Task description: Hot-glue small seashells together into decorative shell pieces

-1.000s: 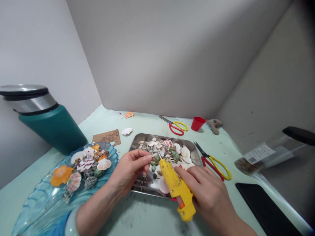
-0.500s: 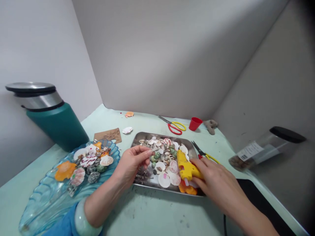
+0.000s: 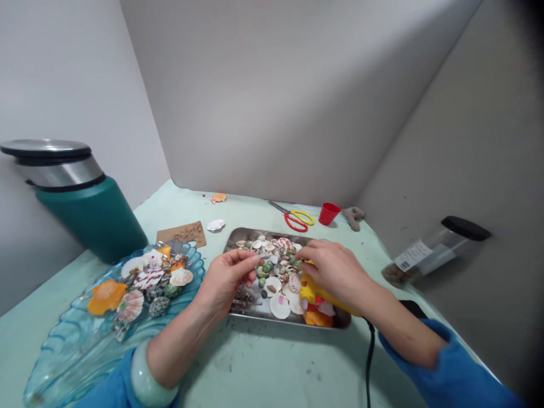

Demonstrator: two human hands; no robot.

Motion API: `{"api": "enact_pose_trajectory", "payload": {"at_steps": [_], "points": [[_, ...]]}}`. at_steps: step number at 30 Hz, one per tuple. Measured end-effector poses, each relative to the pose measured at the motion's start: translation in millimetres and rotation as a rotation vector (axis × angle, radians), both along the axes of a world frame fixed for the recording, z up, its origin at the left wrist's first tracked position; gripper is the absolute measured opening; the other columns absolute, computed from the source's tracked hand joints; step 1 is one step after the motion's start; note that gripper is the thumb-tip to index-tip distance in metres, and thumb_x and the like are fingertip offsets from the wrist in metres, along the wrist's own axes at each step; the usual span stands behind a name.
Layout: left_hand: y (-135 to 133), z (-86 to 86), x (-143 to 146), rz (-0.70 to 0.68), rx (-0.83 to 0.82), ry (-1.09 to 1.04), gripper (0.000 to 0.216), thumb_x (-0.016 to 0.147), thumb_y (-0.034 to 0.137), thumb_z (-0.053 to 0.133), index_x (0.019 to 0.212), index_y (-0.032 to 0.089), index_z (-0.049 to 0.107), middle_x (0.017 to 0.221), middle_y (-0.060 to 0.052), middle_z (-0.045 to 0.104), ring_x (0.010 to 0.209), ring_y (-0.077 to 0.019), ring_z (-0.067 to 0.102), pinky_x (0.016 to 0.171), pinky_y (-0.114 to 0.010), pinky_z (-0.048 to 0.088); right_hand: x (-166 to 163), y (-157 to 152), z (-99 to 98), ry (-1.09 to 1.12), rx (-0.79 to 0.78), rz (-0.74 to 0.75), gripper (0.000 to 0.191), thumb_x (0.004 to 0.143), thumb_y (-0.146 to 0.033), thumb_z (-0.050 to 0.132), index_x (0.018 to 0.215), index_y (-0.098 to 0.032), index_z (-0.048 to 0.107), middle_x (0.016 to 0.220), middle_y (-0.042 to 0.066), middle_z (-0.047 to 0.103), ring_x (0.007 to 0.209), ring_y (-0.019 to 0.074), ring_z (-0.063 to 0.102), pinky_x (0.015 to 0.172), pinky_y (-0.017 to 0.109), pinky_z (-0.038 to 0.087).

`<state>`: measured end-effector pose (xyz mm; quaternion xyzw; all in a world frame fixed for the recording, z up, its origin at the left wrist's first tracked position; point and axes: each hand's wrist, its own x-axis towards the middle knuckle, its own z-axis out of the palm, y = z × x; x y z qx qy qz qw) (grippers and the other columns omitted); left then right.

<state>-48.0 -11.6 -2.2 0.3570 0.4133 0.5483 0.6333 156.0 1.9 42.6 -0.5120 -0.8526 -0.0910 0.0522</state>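
Observation:
A metal tray [image 3: 250, 321] full of mixed seashells [image 3: 280, 306] lies in front of me. Over its left part my left hand [image 3: 227, 277] is closed in a thumb-and-finger pinch; whatever is at the fingertips is too small to name. My right hand [image 3: 334, 266] reaches over the tray's right part, fingers curved downward and apart from the thumb, near the small shells. Beneath this hand a yellow glue gun [image 3: 306, 292] rests across the tray's right side, partly hidden by the hand and wrist. An orange shell [image 3: 318, 317] lies close to the gun's nozzle.
At left, a blue glass dish [image 3: 63, 345] holds shells, with a green bottle [image 3: 91, 215] behind it. Scissors [image 3: 295, 218], a red cup [image 3: 328, 213] and a brown card [image 3: 170, 235] lie farther back. A clear jar [image 3: 433, 255] stands right; a black cord [image 3: 370, 357] runs toward me.
My right hand has let go of the glue gun, which now lies on the tray, and has moved up and left over the shells. My left hand keeps its pinch.

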Motion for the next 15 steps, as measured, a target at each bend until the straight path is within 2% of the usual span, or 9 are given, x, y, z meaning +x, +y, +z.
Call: {"api": "enact_pose_trajectory", "payload": {"at_steps": [2, 6, 11, 15], "points": [[-0.8, 1.1, 0.1, 0.002, -0.008, 0.000, 0.020, 0.061, 0.022, 0.078, 0.071, 0.010, 0.064, 0.061, -0.001, 0.064, 0.044, -0.0042, 0.049, 0.041, -0.015, 0.038, -13.1, 9.6, -1.5, -0.030, -0.015, 0.035, 0.014, 0.080, -0.015, 0.059, 0.075, -0.024, 0.069, 0.076, 0.002, 0.066, 0.075, 0.0185, 0.059, 0.058, 0.027, 0.033], [-1.5, 1.4, -0.2, 0.002, -0.012, 0.009, 0.021, 0.061, 0.023, 0.078, 0.071, 0.010, 0.064, 0.054, 0.001, 0.059, 0.044, -0.0050, 0.049, 0.041, -0.016, 0.039, -27.9, 23.0, -5.4, -0.105, -0.034, 0.086, 0.017, 0.075, -0.008, 0.061, 0.075, -0.022, 0.070, 0.077, 0.004, 0.068, 0.076, 0.0196, 0.059, 0.056, 0.027, 0.031], [1.0, -1.6, -1.1, -0.016, -0.012, 0.004, 0.022, 0.061, 0.024, 0.078, 0.072, 0.011, 0.064, 0.052, 0.002, 0.058, 0.044, -0.0050, 0.049, 0.041, -0.016, 0.039, -34.4, 34.6, -14.5, -0.190, -0.084, 0.163, 0.005, 0.072, -0.016, 0.066, 0.075, -0.020, 0.069, 0.081, 0.007, 0.068, 0.077, 0.0230, 0.060, 0.057, 0.029, 0.033], [2.1, -2.6, -0.7, -0.014, -0.015, 0.002, 0.021, 0.061, 0.023, 0.078, 0.071, 0.011, 0.063, 0.050, 0.003, 0.057, 0.043, -0.0050, 0.049, 0.041, -0.015, 0.038, -35.5, 40.5, -19.4, -0.218, -0.115, 0.202, 0.005, 0.075, -0.017, 0.064, 0.078, -0.018, 0.067, 0.084, 0.008, 0.067, 0.080, 0.0227, 0.060, 0.059, 0.028, 0.034]]}}
